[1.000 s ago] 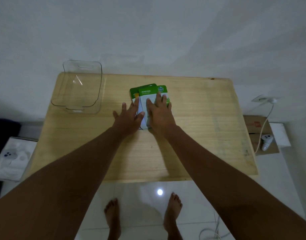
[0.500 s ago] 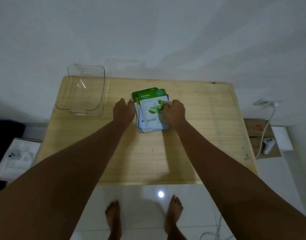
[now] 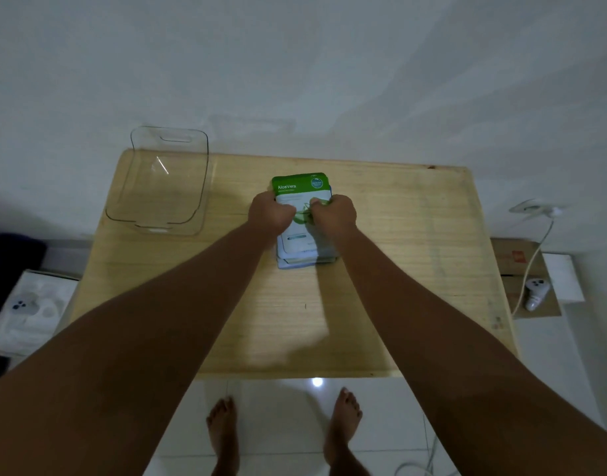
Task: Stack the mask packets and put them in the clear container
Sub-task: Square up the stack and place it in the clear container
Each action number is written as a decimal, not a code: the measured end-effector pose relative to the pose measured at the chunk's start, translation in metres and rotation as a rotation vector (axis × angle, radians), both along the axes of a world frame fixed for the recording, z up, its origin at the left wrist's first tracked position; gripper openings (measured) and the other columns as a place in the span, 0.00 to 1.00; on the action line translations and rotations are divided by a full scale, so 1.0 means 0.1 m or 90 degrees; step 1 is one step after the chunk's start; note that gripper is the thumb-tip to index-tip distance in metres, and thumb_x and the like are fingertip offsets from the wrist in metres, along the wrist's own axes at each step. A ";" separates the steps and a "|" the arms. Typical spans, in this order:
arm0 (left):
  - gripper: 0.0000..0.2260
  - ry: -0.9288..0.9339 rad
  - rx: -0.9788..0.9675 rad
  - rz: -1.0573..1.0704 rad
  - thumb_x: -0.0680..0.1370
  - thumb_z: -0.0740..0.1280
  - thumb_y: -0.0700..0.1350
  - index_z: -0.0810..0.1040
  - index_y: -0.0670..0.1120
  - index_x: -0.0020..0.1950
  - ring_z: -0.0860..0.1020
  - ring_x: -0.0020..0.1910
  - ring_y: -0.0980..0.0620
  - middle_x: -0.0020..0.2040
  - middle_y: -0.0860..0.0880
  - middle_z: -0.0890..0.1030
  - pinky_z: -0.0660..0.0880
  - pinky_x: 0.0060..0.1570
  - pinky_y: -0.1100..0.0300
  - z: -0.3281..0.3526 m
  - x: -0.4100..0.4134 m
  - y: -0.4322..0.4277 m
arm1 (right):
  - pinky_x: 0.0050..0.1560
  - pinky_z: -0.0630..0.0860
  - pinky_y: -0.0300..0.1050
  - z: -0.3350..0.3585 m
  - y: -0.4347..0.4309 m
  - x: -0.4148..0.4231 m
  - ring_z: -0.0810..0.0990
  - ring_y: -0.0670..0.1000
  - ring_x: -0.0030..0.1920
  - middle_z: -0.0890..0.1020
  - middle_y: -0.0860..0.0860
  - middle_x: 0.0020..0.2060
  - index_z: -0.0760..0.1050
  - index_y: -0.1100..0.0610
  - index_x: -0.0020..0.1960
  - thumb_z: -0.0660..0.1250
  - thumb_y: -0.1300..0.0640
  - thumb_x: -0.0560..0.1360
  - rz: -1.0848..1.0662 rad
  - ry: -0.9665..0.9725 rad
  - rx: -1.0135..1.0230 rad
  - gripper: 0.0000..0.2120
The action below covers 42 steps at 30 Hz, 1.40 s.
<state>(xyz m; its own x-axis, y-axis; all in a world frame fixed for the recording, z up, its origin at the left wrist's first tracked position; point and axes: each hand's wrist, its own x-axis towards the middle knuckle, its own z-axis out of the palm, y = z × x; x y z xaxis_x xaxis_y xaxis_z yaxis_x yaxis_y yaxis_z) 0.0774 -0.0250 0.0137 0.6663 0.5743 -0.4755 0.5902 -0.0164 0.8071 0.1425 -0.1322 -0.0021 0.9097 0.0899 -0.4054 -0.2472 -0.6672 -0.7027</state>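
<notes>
Green-topped mask packets (image 3: 300, 214), slick and floppy, pinched at both side edges by left hand (image 3: 270, 213) and right hand (image 3: 334, 214), right of the clear container (image 3: 164, 182).

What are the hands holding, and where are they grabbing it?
Both hands, left and right, grip the packet stack by its long side edges, near the top, thumbs over the front.

Both arms outstretched, left hand (image 3: 270, 214) and right hand (image 3: 334, 216) curled, gripping.
</notes>
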 end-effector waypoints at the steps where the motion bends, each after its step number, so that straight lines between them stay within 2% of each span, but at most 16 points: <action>1: 0.13 0.018 0.018 -0.005 0.72 0.70 0.36 0.83 0.39 0.55 0.83 0.49 0.40 0.51 0.39 0.85 0.81 0.54 0.45 0.00 0.01 0.02 | 0.34 0.69 0.41 0.02 -0.02 0.03 0.79 0.54 0.41 0.80 0.55 0.39 0.81 0.65 0.49 0.69 0.51 0.75 0.010 0.009 0.003 0.15; 4: 0.16 0.068 0.043 -0.018 0.66 0.76 0.40 0.84 0.38 0.54 0.84 0.47 0.40 0.50 0.39 0.85 0.82 0.51 0.46 -0.03 0.03 0.14 | 0.30 0.68 0.39 0.08 -0.05 0.12 0.76 0.49 0.32 0.76 0.51 0.31 0.76 0.60 0.35 0.72 0.52 0.74 0.033 0.034 0.001 0.14; 6: 0.21 0.092 0.023 -0.029 0.63 0.77 0.44 0.84 0.37 0.53 0.85 0.46 0.40 0.49 0.39 0.85 0.82 0.50 0.45 -0.07 0.07 0.24 | 0.36 0.74 0.42 0.10 -0.06 0.16 0.78 0.50 0.34 0.77 0.51 0.32 0.71 0.56 0.31 0.73 0.51 0.73 0.042 0.050 -0.008 0.17; 8: 0.22 0.125 0.050 -0.060 0.64 0.78 0.46 0.82 0.37 0.54 0.85 0.48 0.41 0.50 0.39 0.85 0.83 0.50 0.48 -0.01 0.08 0.25 | 0.47 0.80 0.49 0.12 -0.05 0.18 0.82 0.54 0.42 0.82 0.56 0.39 0.72 0.56 0.33 0.74 0.51 0.72 0.058 0.057 -0.006 0.16; 10: 0.22 0.144 0.175 -0.119 0.68 0.78 0.48 0.81 0.35 0.55 0.84 0.50 0.41 0.52 0.40 0.84 0.80 0.49 0.56 0.07 0.08 0.21 | 0.54 0.81 0.51 0.15 -0.02 0.19 0.83 0.56 0.47 0.83 0.59 0.45 0.77 0.60 0.39 0.74 0.52 0.73 0.078 0.069 -0.002 0.13; 13: 0.20 0.149 0.317 -0.205 0.73 0.75 0.48 0.77 0.36 0.57 0.81 0.54 0.40 0.55 0.39 0.82 0.71 0.44 0.57 0.16 0.06 0.13 | 0.58 0.80 0.55 0.20 0.01 0.19 0.84 0.58 0.52 0.84 0.61 0.51 0.79 0.66 0.52 0.74 0.53 0.73 0.096 0.084 -0.005 0.17; 15: 0.20 0.164 0.321 -0.227 0.74 0.73 0.49 0.76 0.37 0.58 0.81 0.54 0.40 0.56 0.39 0.81 0.73 0.43 0.55 0.16 0.06 0.13 | 0.57 0.81 0.55 0.22 0.00 0.19 0.84 0.58 0.52 0.84 0.60 0.51 0.79 0.66 0.51 0.75 0.52 0.72 0.099 0.084 -0.009 0.17; 19: 0.19 0.217 0.195 -0.209 0.75 0.73 0.49 0.77 0.36 0.57 0.82 0.52 0.39 0.54 0.38 0.82 0.81 0.48 0.48 0.19 0.08 0.17 | 0.53 0.81 0.52 0.19 -0.05 0.18 0.84 0.58 0.50 0.81 0.57 0.44 0.72 0.58 0.36 0.76 0.48 0.70 0.086 0.071 -0.014 0.18; 20: 0.18 0.217 0.143 -0.176 0.74 0.74 0.49 0.77 0.37 0.54 0.83 0.49 0.39 0.51 0.38 0.82 0.81 0.44 0.47 0.20 0.08 0.18 | 0.52 0.81 0.52 0.17 -0.06 0.17 0.84 0.58 0.50 0.81 0.56 0.43 0.71 0.57 0.34 0.76 0.48 0.70 0.077 0.066 -0.008 0.18; 23: 0.15 0.216 0.010 -0.076 0.73 0.75 0.48 0.74 0.39 0.45 0.77 0.34 0.46 0.40 0.43 0.79 0.72 0.28 0.56 0.17 0.06 0.19 | 0.49 0.80 0.50 0.16 -0.07 0.15 0.83 0.56 0.48 0.80 0.55 0.41 0.71 0.55 0.33 0.76 0.48 0.71 0.061 0.068 0.010 0.18; 26: 0.15 0.227 -0.078 -0.030 0.74 0.75 0.49 0.74 0.41 0.42 0.71 0.29 0.48 0.34 0.45 0.74 0.67 0.29 0.58 0.10 0.02 0.20 | 0.36 0.75 0.41 0.16 -0.09 0.15 0.80 0.51 0.38 0.79 0.53 0.37 0.71 0.56 0.33 0.74 0.51 0.73 0.052 0.098 0.040 0.16; 30: 0.12 0.204 -0.174 -0.019 0.77 0.71 0.48 0.76 0.42 0.56 0.74 0.34 0.47 0.40 0.45 0.77 0.69 0.34 0.56 0.06 0.01 0.15 | 0.27 0.68 0.36 0.16 -0.11 0.13 0.74 0.45 0.31 0.76 0.50 0.33 0.70 0.57 0.34 0.73 0.54 0.75 0.024 0.138 0.073 0.16; 35: 0.16 0.144 -0.193 -0.009 0.80 0.66 0.47 0.75 0.38 0.63 0.80 0.52 0.43 0.58 0.42 0.81 0.77 0.55 0.50 0.11 0.05 0.07 | 0.24 0.72 0.34 0.17 -0.13 0.11 0.77 0.48 0.33 0.79 0.55 0.38 0.74 0.62 0.39 0.73 0.53 0.75 -0.005 0.161 0.109 0.15; 38: 0.19 0.123 -0.138 0.001 0.80 0.66 0.49 0.75 0.37 0.66 0.80 0.58 0.39 0.61 0.39 0.80 0.76 0.62 0.45 0.07 0.07 0.07 | 0.41 0.82 0.43 0.17 -0.10 0.09 0.84 0.56 0.45 0.84 0.61 0.50 0.77 0.66 0.54 0.74 0.50 0.74 -0.013 0.178 0.151 0.21; 40: 0.19 0.110 -0.129 0.013 0.79 0.66 0.48 0.75 0.36 0.65 0.80 0.57 0.39 0.60 0.39 0.81 0.77 0.61 0.44 0.03 0.04 0.07 | 0.54 0.82 0.53 0.15 -0.11 0.05 0.84 0.58 0.50 0.84 0.60 0.53 0.76 0.64 0.58 0.74 0.46 0.72 -0.011 0.184 0.155 0.24; 42: 0.18 0.099 -0.152 0.028 0.79 0.67 0.47 0.75 0.36 0.64 0.81 0.56 0.38 0.59 0.39 0.81 0.77 0.60 0.43 0.00 -0.01 0.04 | 0.57 0.81 0.56 0.12 -0.13 0.01 0.84 0.57 0.50 0.84 0.58 0.52 0.75 0.62 0.59 0.73 0.44 0.72 -0.007 0.182 0.156 0.26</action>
<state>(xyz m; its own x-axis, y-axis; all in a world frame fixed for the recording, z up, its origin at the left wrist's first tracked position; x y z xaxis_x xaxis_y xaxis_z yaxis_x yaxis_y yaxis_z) 0.0768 -0.0208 0.0140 0.5519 0.4608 -0.6950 0.7025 0.1922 0.6852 0.1436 -0.1453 0.0102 0.7647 0.2066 -0.6104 -0.4621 -0.4845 -0.7428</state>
